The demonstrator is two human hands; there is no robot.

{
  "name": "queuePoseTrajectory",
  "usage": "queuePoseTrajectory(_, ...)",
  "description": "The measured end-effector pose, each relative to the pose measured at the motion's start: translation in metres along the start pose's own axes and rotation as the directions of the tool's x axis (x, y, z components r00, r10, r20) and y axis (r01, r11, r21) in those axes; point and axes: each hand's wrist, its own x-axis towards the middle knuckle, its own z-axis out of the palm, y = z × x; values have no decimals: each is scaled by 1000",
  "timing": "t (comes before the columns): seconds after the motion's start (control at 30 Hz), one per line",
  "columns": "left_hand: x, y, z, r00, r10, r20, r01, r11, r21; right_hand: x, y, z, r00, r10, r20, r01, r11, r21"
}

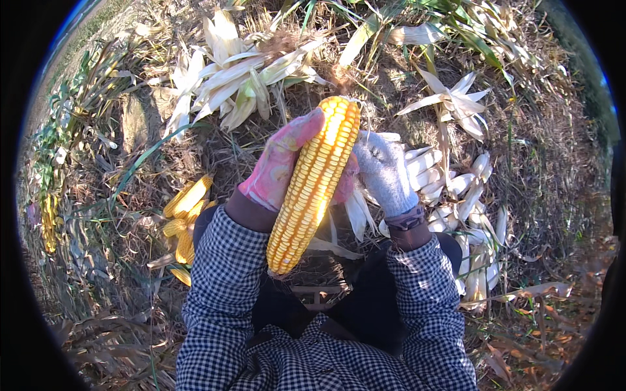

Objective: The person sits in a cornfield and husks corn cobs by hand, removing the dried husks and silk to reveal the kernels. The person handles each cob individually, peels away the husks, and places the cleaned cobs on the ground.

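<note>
A large yellow corn cob (315, 188), bare of husk, is held tilted in front of me. My left hand (281, 156), in a pink stained glove, wraps around it, with the thumb along the upper part and fingertips showing on the far side. Close against the cob's right side is my right hand (384, 171), in a pale grey knit glove. Its fingers look curled, but their tips are hidden, so I cannot tell whether it grips anything. Pale husk leaves (359, 215) show just below it.
Several husked yellow cobs (188, 207) lie by my left knee. To my right is a pile of ears in pale husks (472, 220). Torn husks (234, 78) lie ahead, with another opened husk (452, 102) at front right. Dry stalks and leaves litter the soil.
</note>
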Motion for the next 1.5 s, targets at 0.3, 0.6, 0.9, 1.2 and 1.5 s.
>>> queuePoseTrajectory(0.3,-1,11,-22,919,274,-284,-214,951,224,1,-9,-44,899,114,-422,42,938,344)
queuePoseTrajectory(0.6,0,16,-38,861,368,-350,-319,928,192,2,31,-44,996,-4,-86,-38,878,-476)
queuePoseTrajectory(0.9,3,15,-35,849,389,-356,-317,916,246,-6,-8,-31,988,-22,-151,11,997,-73)
queuePoseTrajectory(1.2,8,9,-28,850,331,-409,-291,944,158,-27,-10,28,902,119,414,-257,920,295)
queuePoseTrajectory(1.5,10,4,-28,853,344,-392,-331,938,101,-38,-20,44,906,151,395,-258,938,232)
